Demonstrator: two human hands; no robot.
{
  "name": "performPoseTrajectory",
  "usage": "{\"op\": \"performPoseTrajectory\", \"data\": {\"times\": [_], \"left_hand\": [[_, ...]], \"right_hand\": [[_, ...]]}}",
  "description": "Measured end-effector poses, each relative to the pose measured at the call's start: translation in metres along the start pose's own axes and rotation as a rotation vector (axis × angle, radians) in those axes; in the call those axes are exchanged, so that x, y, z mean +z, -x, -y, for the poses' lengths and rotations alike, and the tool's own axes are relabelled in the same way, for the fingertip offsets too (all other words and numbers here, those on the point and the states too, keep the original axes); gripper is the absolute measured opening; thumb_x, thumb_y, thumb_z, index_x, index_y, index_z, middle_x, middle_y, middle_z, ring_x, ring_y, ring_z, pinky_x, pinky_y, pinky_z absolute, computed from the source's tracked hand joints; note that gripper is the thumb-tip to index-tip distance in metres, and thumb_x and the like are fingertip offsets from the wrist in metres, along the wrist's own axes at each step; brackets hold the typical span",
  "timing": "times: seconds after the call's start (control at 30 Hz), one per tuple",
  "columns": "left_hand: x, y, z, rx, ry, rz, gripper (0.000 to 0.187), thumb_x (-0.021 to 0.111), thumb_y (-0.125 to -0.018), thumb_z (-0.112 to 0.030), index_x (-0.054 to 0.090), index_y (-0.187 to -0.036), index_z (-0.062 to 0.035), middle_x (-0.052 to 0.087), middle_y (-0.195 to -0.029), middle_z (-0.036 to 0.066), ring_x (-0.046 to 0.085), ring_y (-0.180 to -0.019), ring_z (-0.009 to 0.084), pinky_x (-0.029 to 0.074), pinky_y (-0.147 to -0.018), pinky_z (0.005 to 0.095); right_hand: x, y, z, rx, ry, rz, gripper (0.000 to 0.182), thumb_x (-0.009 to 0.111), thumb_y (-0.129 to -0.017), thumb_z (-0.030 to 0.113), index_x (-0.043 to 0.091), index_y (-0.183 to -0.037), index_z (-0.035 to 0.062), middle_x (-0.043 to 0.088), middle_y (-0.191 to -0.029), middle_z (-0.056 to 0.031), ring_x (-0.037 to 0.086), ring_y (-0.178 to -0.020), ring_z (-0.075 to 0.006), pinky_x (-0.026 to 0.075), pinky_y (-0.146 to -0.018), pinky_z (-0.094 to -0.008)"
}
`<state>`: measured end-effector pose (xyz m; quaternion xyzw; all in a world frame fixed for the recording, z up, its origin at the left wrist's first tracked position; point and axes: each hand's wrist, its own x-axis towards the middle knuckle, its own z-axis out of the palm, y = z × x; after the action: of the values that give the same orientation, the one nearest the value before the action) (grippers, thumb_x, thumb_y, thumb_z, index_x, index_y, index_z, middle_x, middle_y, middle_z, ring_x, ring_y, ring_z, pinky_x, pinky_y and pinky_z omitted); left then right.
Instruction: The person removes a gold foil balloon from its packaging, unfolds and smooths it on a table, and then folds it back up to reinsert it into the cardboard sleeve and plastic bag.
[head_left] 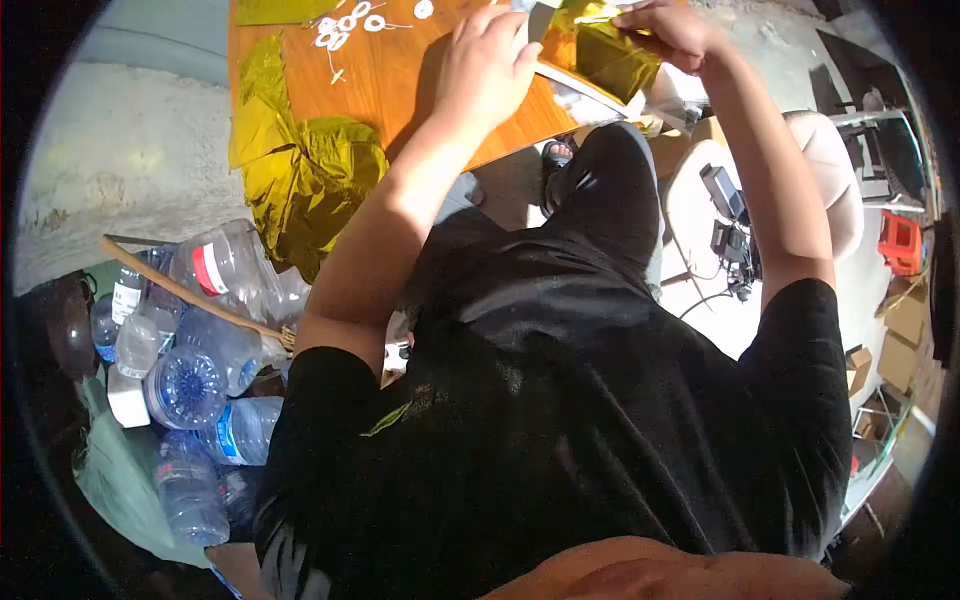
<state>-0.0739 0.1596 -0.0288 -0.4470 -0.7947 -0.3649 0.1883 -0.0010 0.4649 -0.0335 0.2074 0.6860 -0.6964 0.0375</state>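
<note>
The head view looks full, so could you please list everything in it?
Wooden table: one, brown, top centre
Loose foil: two or more, gold, table's left
Held foil: one piece, gold, between the hands
White-edged object: one, white edge, under held foil
Rings: several, white, on the table
Plastic bottles: many, clear, lower left
Stick: one, tan, across the bottles
Adapters: two or more, black, right of centre
Padded seat: one, beige, right
Stool: one, red, far right
Cardboard boxes: several, brown, far right
Trousers: one pair, dark, centre
Shirt: one, black, lower centre
Left hand: one, bare, left of held foil
Right hand: one, bare, pinching held foil
</note>
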Motion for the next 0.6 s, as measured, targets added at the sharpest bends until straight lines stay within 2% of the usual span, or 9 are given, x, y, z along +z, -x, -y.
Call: {"op": "performPoseTrajectory", "data": {"times": [0.07, 0.17, 0.2, 0.27, 0.3, 0.33, 0.4, 0.53, 0.6], "left_hand": [[0.009, 0.001, -0.008, 0.163, -0.021, -0.126, 0.026, 0.068, -0.090, -0.020, 0.072, -0.109, -0.0026, 0.071, -0.110, 0.014, 0.066, -0.107, 0.0344, 0.051, -0.097, 0.0451], [0.026, 0.018, -0.014, 0.249, -0.100, 0.255, 0.043, 0.062, -0.101, -0.029, 0.063, -0.138, -0.0076, 0.053, -0.153, 0.015, 0.046, -0.145, 0.0322, 0.034, -0.122, 0.0477], [0.032, 0.019, -0.013, 0.247, -0.102, 0.256, 0.043, 0.062, -0.101, -0.029, 0.063, -0.138, -0.0076, 0.053, -0.153, 0.015, 0.046, -0.145, 0.0322, 0.034, -0.122, 0.0477], [0.043, 0.024, -0.011, 0.267, -0.097, 0.325, 0.046, 0.062, -0.099, -0.029, 0.062, -0.139, -0.0066, 0.053, -0.153, 0.015, 0.045, -0.145, 0.0325, 0.032, -0.123, 0.0467], [0.047, 0.024, -0.009, 0.257, -0.087, 0.345, 0.047, 0.061, -0.099, -0.028, 0.061, -0.140, -0.0056, 0.052, -0.154, 0.015, 0.045, -0.146, 0.0324, 0.030, -0.125, 0.0464], [0.050, 0.024, -0.008, 0.259, -0.084, 0.347, 0.047, 0.061, -0.099, -0.028, 0.061, -0.140, -0.0056, 0.052, -0.154, 0.015, 0.045, -0.146, 0.0324, 0.030, -0.125, 0.0464], [0.055, 0.023, -0.008, 0.213, -0.055, 0.402, 0.045, 0.060, -0.099, -0.027, 0.062, -0.139, -0.0062, 0.052, -0.154, 0.016, 0.045, -0.146, 0.0322, 0.029, -0.125, 0.0464], [0.057, 0.017, -0.008, 0.201, -0.048, 0.435, 0.043, 0.059, -0.099, -0.026, 0.063, -0.138, -0.0068, 0.053, -0.153, 0.016, 0.044, -0.146, 0.0318, 0.028, -0.126, 0.0468], [0.060, 0.014, -0.005, 0.223, -0.045, 0.410, 0.042, 0.058, -0.100, -0.026, 0.063, -0.138, -0.0075, 0.053, -0.152, 0.016, 0.045, -0.146, 0.0317, 0.028, -0.126, 0.0471]], "right_hand": [[-0.013, -0.010, 0.010, -0.954, 1.330, 0.331, 0.019, 0.071, -0.088, 0.009, 0.074, -0.105, 0.0030, 0.074, -0.097, -0.0119, 0.069, -0.083, -0.0223, 0.055, -0.073, -0.0410], [-0.008, -0.033, -0.020, -1.125, 0.619, 0.400, 0.025, 0.072, -0.087, 0.024, 0.078, -0.103, 0.0051, 0.076, -0.096, -0.0138, 0.070, -0.083, -0.0253, 0.054, -0.070, -0.0413], [0.003, -0.027, -0.010, -1.125, 0.617, 0.402, 0.025, 0.072, -0.087, 0.024, 0.078, -0.103, 0.0051, 0.076, -0.096, -0.0138, 0.070, -0.083, -0.0253, 0.054, -0.070, -0.0413], [0.033, -0.004, 0.019, -0.146, 1.145, -0.098, 0.033, 0.071, -0.086, 0.035, 0.079, -0.098, 0.0052, 0.076, -0.092, -0.0165, 0.070, -0.079, -0.0289, 0.054, -0.071, -0.0414], [0.057, 0.024, 0.040, -0.062, 1.043, -0.218, 0.037, 0.070, -0.086, 0.039, 0.079, -0.101, 0.0055, 0.076, -0.089, -0.0182, 0.071, -0.077, -0.0314, 0.054, -0.073, -0.0425], [0.048, 0.023, 0.030, -0.059, 1.042, -0.221, 0.037, 0.070, -0.086, 0.039, 0.079, -0.101, 0.0055, 0.076, -0.089, -0.0182, 0.071, -0.077, -0.0314, 0.054, -0.073, -0.0425], [0.028, 0.023, 0.004, -0.857, 0.677, -0.055, 0.038, 0.071, -0.085, 0.039, 0.079, -0.100, 0.0046, 0.076, -0.091, -0.0195, 0.073, -0.079, -0.0325, 0.055, -0.073, -0.0432], [0.036, 0.029, 0.018, -0.837, 0.691, -0.095, 0.039, 0.072, -0.085, 0.039, 0.078, -0.099, 0.0028, 0.076, -0.093, -0.0207, 0.073, -0.082, -0.0337, 0.055, -0.074, -0.0438], [0.053, 0.021, 0.036, -0.109, 1.161, -0.412, 0.037, 0.078, -0.082, 0.035, 0.077, -0.099, 0.0017, 0.076, -0.090, -0.0198, 0.073, -0.081, -0.0314, 0.055, -0.073, -0.0423]]}}
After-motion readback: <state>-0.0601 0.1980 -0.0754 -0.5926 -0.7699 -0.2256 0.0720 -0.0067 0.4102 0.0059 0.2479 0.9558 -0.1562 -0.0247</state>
